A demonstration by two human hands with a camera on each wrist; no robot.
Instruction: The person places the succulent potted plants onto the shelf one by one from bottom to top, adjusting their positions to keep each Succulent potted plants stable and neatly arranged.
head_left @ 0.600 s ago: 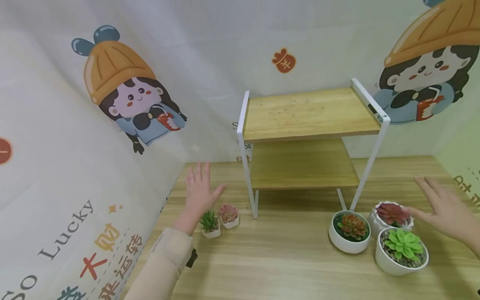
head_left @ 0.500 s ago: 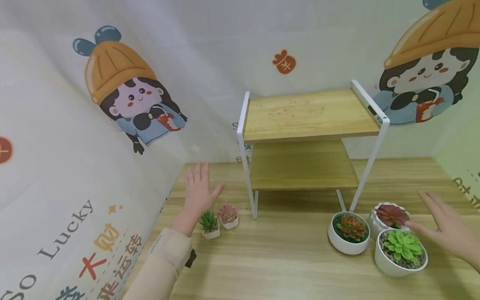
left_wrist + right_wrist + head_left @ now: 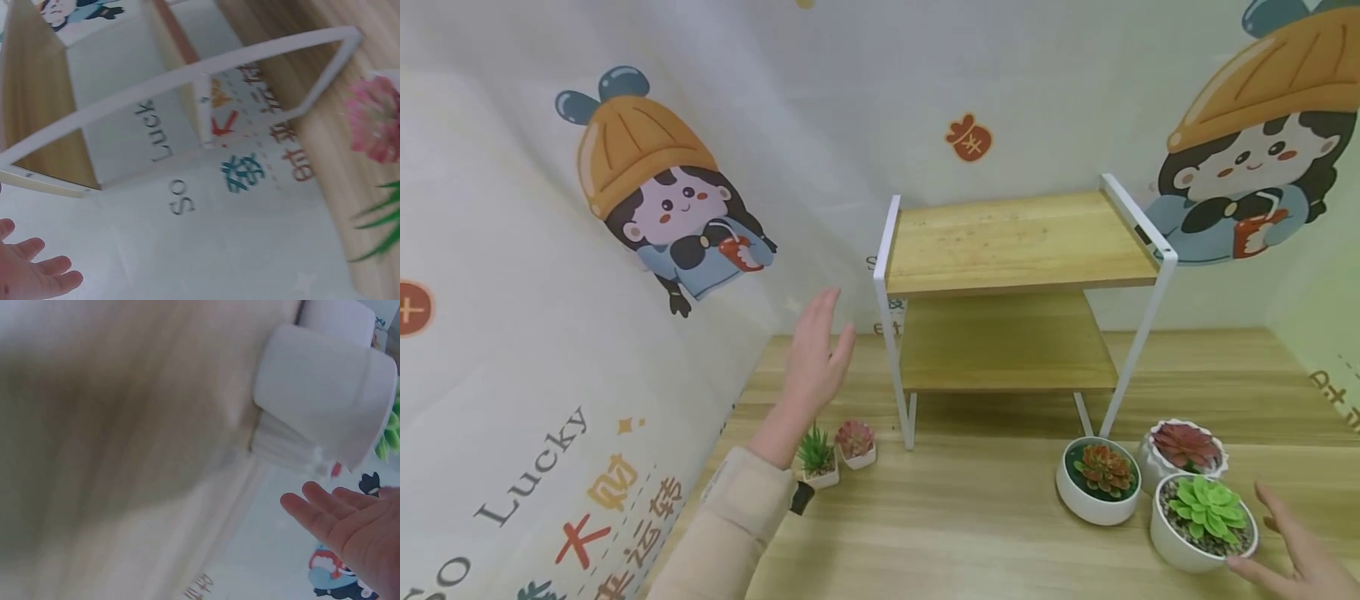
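Observation:
My left hand [image 3: 812,358], fingers straight, is raised beside the left frame of a two-tier wooden shelf [image 3: 1022,242]. Below it stand a small spiky green potted plant [image 3: 817,454] and a small pink succulent [image 3: 856,440]. At the lower right, my right hand [image 3: 1303,554] holds nothing; its thumb and fingers are spread beside a bright green succulent in a white pot [image 3: 1195,546]. The right wrist view shows these fingers apart from the white pot [image 3: 319,390]. Close by are a dark red succulent [image 3: 1183,446] and an orange-green succulent [image 3: 1103,471], both in white pots.
White metal side frames [image 3: 1138,337] hold up the shelf's two boards. A printed cloth [image 3: 827,108] hangs behind and to the left of the wooden tabletop [image 3: 970,517]. Near the left sleeve shows a small black object [image 3: 802,497].
My right hand has moved down and nearer the viewer, from beside the dark red succulent to beside the bright green one. My left hand has turned and risen slightly. The view has tilted up a little.

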